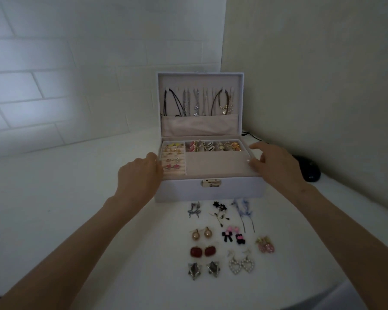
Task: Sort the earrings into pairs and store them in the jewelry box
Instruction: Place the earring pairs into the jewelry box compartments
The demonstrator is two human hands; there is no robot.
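Note:
A pale lilac jewelry box (179, 189) stands open on the white counter, its lid upright with necklaces (197, 104) hanging inside. Its beige tray (217, 163) holds small earrings at left and rings along the back. My left hand (141, 173) grips the tray's left edge. My right hand (273, 164) is at the tray's right edge, fingers curled against it. In front of the box lie several earring pairs: snakes (194, 210), pearls (201, 234), red squares (203, 251), silver stars (204, 270), pearl hearts (241, 264), pink-black bows (233, 236), blue ribbons (243, 211).
A dark round object (307, 168) and a black cable (251, 134) lie right of the box, by the beige wall. White tiles form the wall behind. A black flower pair (220, 212) and pink glitter pair (266, 245) also lie on the counter.

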